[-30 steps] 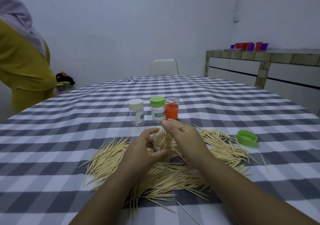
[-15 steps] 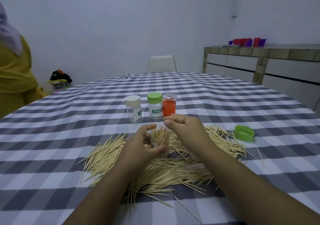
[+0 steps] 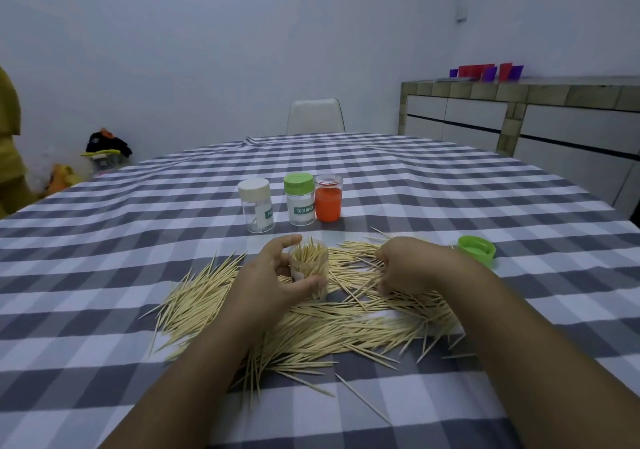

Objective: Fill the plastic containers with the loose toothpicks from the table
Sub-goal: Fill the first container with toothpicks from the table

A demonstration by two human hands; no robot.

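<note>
A table (image 3: 450,185) covered in a grey-and-white checked cloth filled the lower two thirds of the frame. Behind it stood a plain pale wall, one white chair (image 3: 316,116) at the table's far edge near the centre, and a tiled counter with white drawer fronts (image 3: 540,116) at the right. Small red and purple items (image 3: 486,71) sat on the counter in the upper right. A heap of dark and yellow belongings (image 3: 104,147) lay on the floor at the left, and a strip of a person's yellow clothing (image 3: 8,143) showed at the far left edge.

Four plastic containers were in view. Three stood in a row just above the frame's centre: one with a cream lid (image 3: 257,205), nearly empty; one with a green lid (image 3: 299,199) labelled "TOOTHPICK"; and one with an orange interior (image 3: 328,198). The contents of the last two could not be told. The fourth, an open clear container (image 3: 309,264), stood at centre among the loose toothpicks (image 3: 346,320), packed with upright toothpicks. One green lid lay loose (image 3: 476,249) at the right, off the pile.

The left hand (image 3: 268,277) curled around the open container, thumb in front and fingers behind. The right hand (image 3: 407,265) rested on the pile right of centre, fingers curled down into the toothpicks; whether it gripped any could not be told.
</note>
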